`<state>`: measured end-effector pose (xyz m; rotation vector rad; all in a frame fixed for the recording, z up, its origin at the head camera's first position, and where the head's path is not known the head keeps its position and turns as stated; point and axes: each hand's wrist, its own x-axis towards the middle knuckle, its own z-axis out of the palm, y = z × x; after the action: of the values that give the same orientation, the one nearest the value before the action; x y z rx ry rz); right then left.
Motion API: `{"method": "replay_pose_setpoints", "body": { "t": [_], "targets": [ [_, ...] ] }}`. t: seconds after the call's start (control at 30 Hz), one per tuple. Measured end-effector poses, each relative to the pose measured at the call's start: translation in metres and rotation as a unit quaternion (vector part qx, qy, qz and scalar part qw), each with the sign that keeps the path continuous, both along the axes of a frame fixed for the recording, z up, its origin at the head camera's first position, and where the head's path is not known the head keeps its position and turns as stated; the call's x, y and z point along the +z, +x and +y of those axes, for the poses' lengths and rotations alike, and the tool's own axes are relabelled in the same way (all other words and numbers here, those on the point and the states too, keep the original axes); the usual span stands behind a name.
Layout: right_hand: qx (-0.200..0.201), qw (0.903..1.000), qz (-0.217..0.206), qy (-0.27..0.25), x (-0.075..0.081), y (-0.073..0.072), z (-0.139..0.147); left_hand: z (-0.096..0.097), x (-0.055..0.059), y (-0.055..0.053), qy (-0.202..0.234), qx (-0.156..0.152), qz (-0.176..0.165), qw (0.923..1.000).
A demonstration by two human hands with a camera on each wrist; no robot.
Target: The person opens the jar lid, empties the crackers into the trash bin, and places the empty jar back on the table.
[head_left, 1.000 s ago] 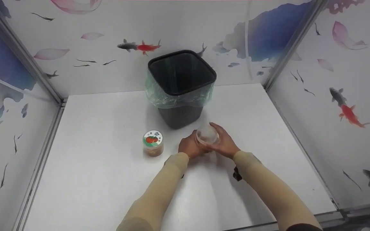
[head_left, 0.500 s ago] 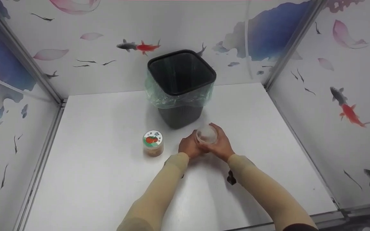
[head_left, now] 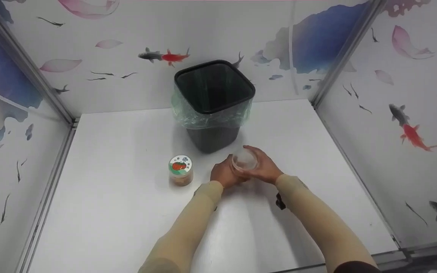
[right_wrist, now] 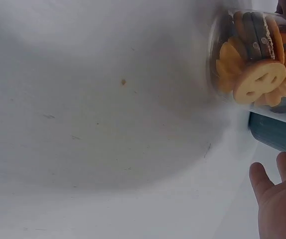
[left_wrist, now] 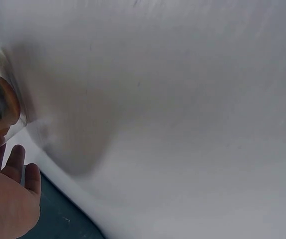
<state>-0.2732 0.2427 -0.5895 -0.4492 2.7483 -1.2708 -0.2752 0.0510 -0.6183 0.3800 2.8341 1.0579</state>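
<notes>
Near the middle of the table both hands are on a clear plastic cookie jar (head_left: pixel 244 160), its round see-through top facing up. The left hand (head_left: pixel 226 173) grips the jar low on its left side. Thumb and fingers of the right hand (head_left: pixel 266 167) curl round the rim from the right. Through the wall of the cookie jar (right_wrist: pixel 262 74), the right wrist view shows round, flower-shaped and dark sandwich cookies. A second jar (head_left: pixel 181 170), with a white and green lid bearing an orange fruit picture, stands upright left of the hands.
Behind the hands stands a black bin (head_left: pixel 214 138) with a greenish clear liner (head_left: pixel 188 115) folded over its outside. Printed wall panels (head_left: pixel 104 87) enclose the white table (head_left: pixel 120 212) at the back and both sides.
The right hand and wrist have turned inward, then back outward round the jar's top. Left hand, gripped jar, second jar and bin have stayed in place.
</notes>
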Motion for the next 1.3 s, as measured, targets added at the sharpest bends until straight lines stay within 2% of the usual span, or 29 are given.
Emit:
{"method": "replay_pose_setpoints", "body": {
  "t": [0.2, 0.3, 0.43, 0.57, 0.7, 0.9, 1.0, 1.17, 1.3],
  "targets": [
    [-0.031, 0.9993, 0.017, 0.017, -0.001, 0.009, -0.004, 0.0, 0.0, 0.001, -0.003, 0.007, -0.002, 1.0],
    [-0.046, 0.9983, 0.028, 0.019, -0.004, 0.015, -0.008, 0.0, -0.001, 0.001, -0.007, 0.008, 0.009, 0.9999],
    [-0.071, 0.9972, 0.025, 0.002, -0.008, 0.018, -0.014, -0.001, -0.003, 0.001, 0.0, 0.009, 0.023, 0.9997],
    [-0.085, 0.9954, 0.015, -0.041, -0.01, 0.018, -0.019, -0.001, -0.004, 0.002, 0.001, 0.0, 0.026, 0.9997],
    [-0.069, 0.9964, 0.006, -0.049, -0.009, 0.013, -0.016, 0.0, -0.004, 0.001, 0.0, -0.005, 0.024, 0.9997],
    [-0.004, 0.9997, -0.012, -0.022, 0.0, 0.003, 0.0, 0.0, -0.003, 0.001, 0.006, -0.006, 0.013, 0.9999],
    [0.016, 0.9996, -0.02, -0.012, 0.004, 0.0, 0.004, 0.0, -0.002, 0.001, 0.004, -0.003, 0.009, 0.9999],
    [0.017, 0.9994, -0.023, -0.017, 0.005, 0.001, 0.003, 0.0, -0.003, 0.001, 0.0, 0.0, 0.013, 0.9999],
    [-0.008, 0.9995, -0.005, -0.03, 0.001, 0.008, -0.002, -0.001, -0.003, 0.001, -0.001, 0.003, 0.016, 0.9999]
  ]
}}
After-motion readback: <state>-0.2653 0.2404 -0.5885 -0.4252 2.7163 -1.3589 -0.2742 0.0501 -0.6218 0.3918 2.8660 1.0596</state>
